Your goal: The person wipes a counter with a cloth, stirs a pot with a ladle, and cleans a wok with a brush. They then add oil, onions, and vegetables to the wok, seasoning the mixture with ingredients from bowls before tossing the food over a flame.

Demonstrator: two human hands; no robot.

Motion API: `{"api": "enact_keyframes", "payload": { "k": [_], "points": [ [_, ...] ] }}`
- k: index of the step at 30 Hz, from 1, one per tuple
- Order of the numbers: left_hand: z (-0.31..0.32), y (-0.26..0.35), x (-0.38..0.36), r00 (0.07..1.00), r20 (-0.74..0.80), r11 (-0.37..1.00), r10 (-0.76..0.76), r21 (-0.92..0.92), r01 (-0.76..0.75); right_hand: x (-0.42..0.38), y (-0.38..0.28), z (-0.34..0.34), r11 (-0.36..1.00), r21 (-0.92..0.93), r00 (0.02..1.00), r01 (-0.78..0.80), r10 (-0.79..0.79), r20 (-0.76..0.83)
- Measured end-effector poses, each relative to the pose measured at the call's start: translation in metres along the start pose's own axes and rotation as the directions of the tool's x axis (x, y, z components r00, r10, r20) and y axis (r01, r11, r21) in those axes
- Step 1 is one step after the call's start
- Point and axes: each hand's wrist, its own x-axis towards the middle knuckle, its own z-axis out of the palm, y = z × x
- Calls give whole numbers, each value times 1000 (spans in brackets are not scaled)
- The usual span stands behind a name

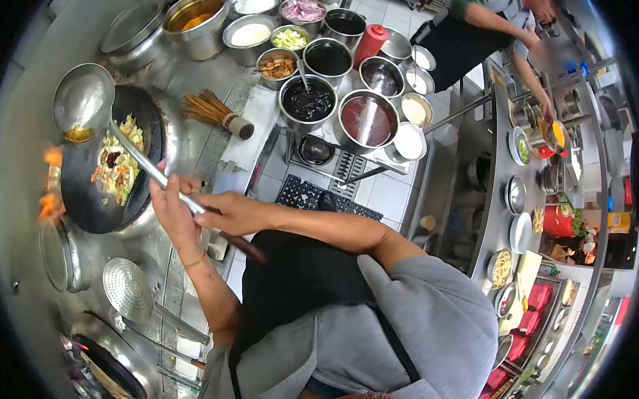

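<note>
A long metal ladle (138, 155) slants across both hands. My right hand (230, 211) is closed around its handle, and the dark end of the handle sticks out below that hand. Farther up, my left hand (173, 204) is closed on the same handle. The ladle's bowl (84, 101) hangs over the far edge of a black wok (87, 197), with a little brownish liquid in it. Chopped food (121, 161), pale and orange with a dark red-brown patch on top, lies in the wok. Orange flames (51, 202) rise beside the wok.
A bamboo brush (214, 112) lies right of the wok. Pots of sauces (368, 119) and chopped ingredients stand beyond it. A perforated skimmer (128, 289) and a second wok (110, 347) are nearer. At upper right, another person (493, 24) reaches over a steel counter (492, 214) with bowls.
</note>
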Motion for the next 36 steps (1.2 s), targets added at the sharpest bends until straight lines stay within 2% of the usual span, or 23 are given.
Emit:
{"api": "enact_keyframes", "payload": {
  "k": [1, 2, 4, 6, 9, 11, 13, 14, 15, 16, 18, 19, 20, 21, 22, 23, 24, 26, 29, 32, 34, 35, 36],
  "points": [
    [9, 4, -1, 997, -77, 1000, 25, 1, -25, -8, -2, -9, 950, -261, 984, 171, -180, -10],
    [-1, -4, 4, 998, -65, 995, 23, -95, -29, -21, -5, -19, 950, -262, 982, 172, -185, -27],
    [-12, 6, -2, 998, -23, 992, -57, -111, 55, -56, -30, -46, 955, -292, 999, 50, -49, 10],
    [-10, 16, -17, 996, -15, 981, -91, -176, 87, -91, -37, -78, 956, -294, 998, -2, -16, -57],
    [-14, 18, -39, 995, -16, 982, -97, -166, 93, -155, -46, -126, 887, -344, 924, -307, 192, -330],
    [-7, 22, -53, 993, -33, 979, -114, -172, 107, -203, -35, -161, 813, -334, 795, -477, 237, -558],
    [-5, 21, -66, 992, -9, 981, -129, -150, 126, -244, -37, -199, 696, -320, 613, -643, 218, -759],
    [-4, 20, -73, 991, 13, 981, -132, -139, 133, -267, -35, -221, 634, -236, 492, -736, 263, -830],
    [-2, 19, -80, 988, 8, 976, -153, -158, 153, -273, -53, -236, 599, -149, 347, -787, 230, -909],
    [3, 17, -85, 988, 0, 977, -156, -150, 154, -286, -54, -257, 540, -217, 298, -813, 66, -952],
    [14, 14, -98, 982, 55, 970, -182, -151, 189, -295, -59, -308, 449, -242, 224, -860, -95, -970],
    [20, 13, -103, 977, 47, 964, -208, -159, 213, -296, -53, -339, 371, -266, 210, -890, -185, -960],
    [28, 13, -107, 973, 39, 965, -226, -126, 229, -285, -56, -365, 381, -299, 226, -875, -225, -948],
    [34, 13, -112, 968, 47, 962, -246, -115, 250, -280, -50, -400, 332, -280, 227, -901, -190, -955],
    [38, 13, -115, 963, 56, 957, -264, -107, 269, -273, -34, -435, 307, -382, 286, -872, -314, -905],
    [41, 10, -117, 957, 81, 950, -280, -117, 288, -268, -15, -473, 357, -379, 285, -854, -289, -914],
    [44, 9, -120, 955, 79, 950, -287, -105, 295, -260, 4, -508, 325, -318, 247, -891, -241, -939],
    [50, 6, -123, 940, 125, 940, -317, -92, 329, -243, 39, -562, 310, -341, 289, -888, -202, -936],
    [64, 5, -130, 929, 133, 933, -344, -63, 354, -221, 95, -610, 329, -381, 306, -864, -259, -916],
    [82, 9, -136, 916, 141, 923, -375, -37, 384, -219, 136, -646, 277, -358, 331, -892, -140, -933],
    [89, 7, -138, 905, 143, 911, -401, -37, 410, -233, 152, -666, 385, -466, 478, -796, -70, -875],
    [91, 6, -139, 900, 154, 909, -409, -20, 416, -247, 173, -682, 594, -399, 453, -699, -64, -889],
    [93, 5, -140, 895, 164, 907, -415, -4, 422, -246, 142, -658, 505, -420, 430, -754, -103, -897]
  ]
}}
